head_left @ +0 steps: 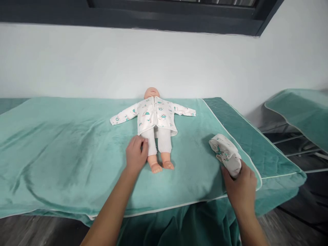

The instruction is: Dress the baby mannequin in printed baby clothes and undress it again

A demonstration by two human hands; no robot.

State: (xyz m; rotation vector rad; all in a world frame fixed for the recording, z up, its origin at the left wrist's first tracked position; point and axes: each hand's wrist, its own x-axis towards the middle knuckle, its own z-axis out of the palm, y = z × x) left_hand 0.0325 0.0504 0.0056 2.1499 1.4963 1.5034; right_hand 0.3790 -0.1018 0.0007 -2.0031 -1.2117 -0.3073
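A baby doll (151, 91) lies on its back with its arms spread out to the sides. It wears a white long-sleeved jacket (147, 116) with a green print and white trousers (164, 140), its feet bare. My left hand (137, 152) rests on the blanket against the trouser leg on the left, fingers curled in, with nothing visible in them. At the right, my right hand (242, 181) grips a white baby hat (227, 153) with a similar print between thumb and fingers. The hat is held low, close to the blanket.
A light green blanket (71, 143) with a pale edge covers most of the bed; a darker green quilted mattress (251, 143) shows at the right. Behind is a white wall (115, 61) below a dark window frame (153, 18). Another green cover (302, 109) hangs over a metal frame.
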